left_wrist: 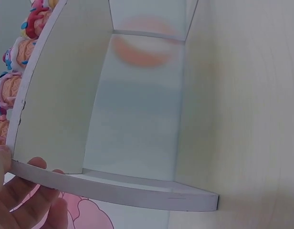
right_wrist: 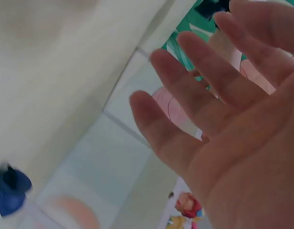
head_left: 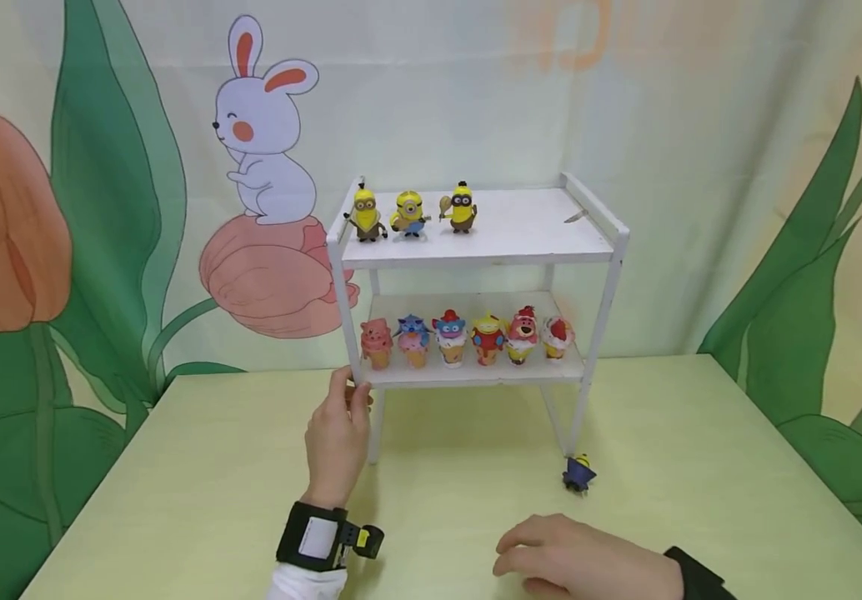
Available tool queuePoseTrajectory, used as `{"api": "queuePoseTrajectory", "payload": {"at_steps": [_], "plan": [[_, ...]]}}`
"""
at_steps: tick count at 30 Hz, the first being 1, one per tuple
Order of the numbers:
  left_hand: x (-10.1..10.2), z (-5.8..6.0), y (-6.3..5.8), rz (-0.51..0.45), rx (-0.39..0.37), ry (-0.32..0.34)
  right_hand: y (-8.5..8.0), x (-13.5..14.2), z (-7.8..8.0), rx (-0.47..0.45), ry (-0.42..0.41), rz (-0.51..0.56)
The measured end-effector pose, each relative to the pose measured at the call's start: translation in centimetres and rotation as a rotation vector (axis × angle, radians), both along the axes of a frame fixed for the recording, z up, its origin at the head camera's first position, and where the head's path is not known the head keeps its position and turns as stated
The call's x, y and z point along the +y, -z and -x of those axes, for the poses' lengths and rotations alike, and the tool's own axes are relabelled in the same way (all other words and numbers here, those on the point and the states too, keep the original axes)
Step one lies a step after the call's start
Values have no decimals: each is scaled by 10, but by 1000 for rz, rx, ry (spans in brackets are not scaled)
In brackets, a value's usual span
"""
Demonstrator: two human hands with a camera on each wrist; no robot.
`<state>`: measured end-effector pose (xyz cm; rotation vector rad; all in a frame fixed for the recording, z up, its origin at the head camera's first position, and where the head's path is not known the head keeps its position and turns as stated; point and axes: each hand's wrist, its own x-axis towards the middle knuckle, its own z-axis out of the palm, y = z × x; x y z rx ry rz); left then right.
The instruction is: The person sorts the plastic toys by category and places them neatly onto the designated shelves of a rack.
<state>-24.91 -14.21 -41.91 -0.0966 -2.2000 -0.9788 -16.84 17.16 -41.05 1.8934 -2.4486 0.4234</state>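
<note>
My left hand (head_left: 336,442) grips the front left post of a small white two-tier shelf (head_left: 476,259), at the height of its lower tier. In the left wrist view, the fingers (left_wrist: 24,210) curl behind that white post. My right hand (head_left: 554,554) hovers over the front of the table, holding nothing, its fingers relaxed and spread in the right wrist view. A small toy figure in a dark blue cape (head_left: 578,475) stands on the table by the shelf's right leg, beyond the right hand.
Three yellow minion figures (head_left: 410,215) stand on the top tier's left half. Several ice-cream-cone character figures (head_left: 451,337) line the lower tier. The pale yellow table (head_left: 198,492) ends against a printed backdrop (head_left: 431,100) with a rabbit and tulips.
</note>
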Motion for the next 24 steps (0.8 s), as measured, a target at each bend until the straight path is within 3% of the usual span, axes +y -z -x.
{"api": "queuePoseTrajectory", "payload": {"at_steps": [4,15,24], "plan": [[2,-1,0,1,-8,5,6,5,0,-114,-22,-95],[1,1,0,13,-11,6,20,1,4,-259,-26,-166],[-2,0,-1,13,6,2,23,-4,3,-301,24,-203]]}}
